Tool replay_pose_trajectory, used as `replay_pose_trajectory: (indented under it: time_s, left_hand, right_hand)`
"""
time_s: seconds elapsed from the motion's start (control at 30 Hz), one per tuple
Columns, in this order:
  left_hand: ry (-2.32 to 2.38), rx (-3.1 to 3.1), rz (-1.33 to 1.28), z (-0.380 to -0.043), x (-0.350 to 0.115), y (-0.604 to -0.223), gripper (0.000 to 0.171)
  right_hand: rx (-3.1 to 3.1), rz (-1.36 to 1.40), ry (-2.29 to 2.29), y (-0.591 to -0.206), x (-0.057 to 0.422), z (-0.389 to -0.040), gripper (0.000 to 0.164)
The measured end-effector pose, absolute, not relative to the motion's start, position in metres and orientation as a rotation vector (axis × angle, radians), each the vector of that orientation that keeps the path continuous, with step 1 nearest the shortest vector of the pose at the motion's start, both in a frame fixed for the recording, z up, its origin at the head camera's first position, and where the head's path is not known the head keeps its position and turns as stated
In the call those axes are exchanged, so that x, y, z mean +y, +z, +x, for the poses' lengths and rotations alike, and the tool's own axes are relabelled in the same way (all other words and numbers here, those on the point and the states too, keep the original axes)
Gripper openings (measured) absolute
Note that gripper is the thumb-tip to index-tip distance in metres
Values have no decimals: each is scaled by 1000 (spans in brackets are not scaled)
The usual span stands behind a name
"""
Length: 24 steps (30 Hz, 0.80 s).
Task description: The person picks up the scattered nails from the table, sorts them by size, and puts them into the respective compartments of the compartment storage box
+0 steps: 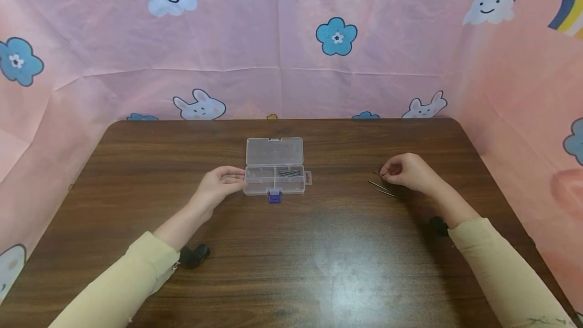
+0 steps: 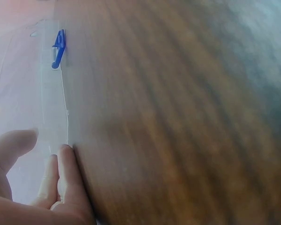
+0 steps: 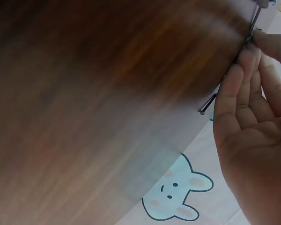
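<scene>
A clear plastic compartment box (image 1: pixel 259 180) stands on the table with its lid (image 1: pixel 275 151) swung back and its blue latch (image 1: pixel 275 198) facing the near edge. Several thin metal nails (image 1: pixel 289 172) lie in its back right compartment. My left hand (image 1: pixel 221 184) rests its extended fingers against the box's left end, thumb apart from them. At the right, my right hand (image 1: pixel 410 172) pinches a nail (image 1: pixel 377 173) between thumb and fingertips. More loose nails (image 1: pixel 378 185) lie on the table just below that hand; one nail (image 3: pixel 207 104) shows beside the fingers in the right wrist view.
The dark wooden table (image 1: pixel 328 247) has a pink printed cloth (image 1: pixel 255 44) hanging behind it and at its sides. A black object (image 1: pixel 195 256) shows beside the left sleeve, and another dark object (image 1: pixel 439 226) is by the right wrist.
</scene>
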<state>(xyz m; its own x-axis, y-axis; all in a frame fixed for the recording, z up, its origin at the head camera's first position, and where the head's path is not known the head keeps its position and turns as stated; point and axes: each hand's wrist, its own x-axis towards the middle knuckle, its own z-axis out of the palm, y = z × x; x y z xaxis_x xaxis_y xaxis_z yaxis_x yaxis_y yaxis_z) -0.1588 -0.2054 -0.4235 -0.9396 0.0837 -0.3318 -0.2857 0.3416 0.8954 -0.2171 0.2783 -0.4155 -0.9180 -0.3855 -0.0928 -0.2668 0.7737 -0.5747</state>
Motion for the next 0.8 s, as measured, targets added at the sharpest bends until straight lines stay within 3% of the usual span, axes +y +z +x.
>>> replay_pose_trajectory:
  time_s: [0.8]
  left_hand:
    - [1628, 2290, -192, -158, -205, -425, 51]
  right_hand:
    - [2753, -603, -889, -410, 268, -219, 6]
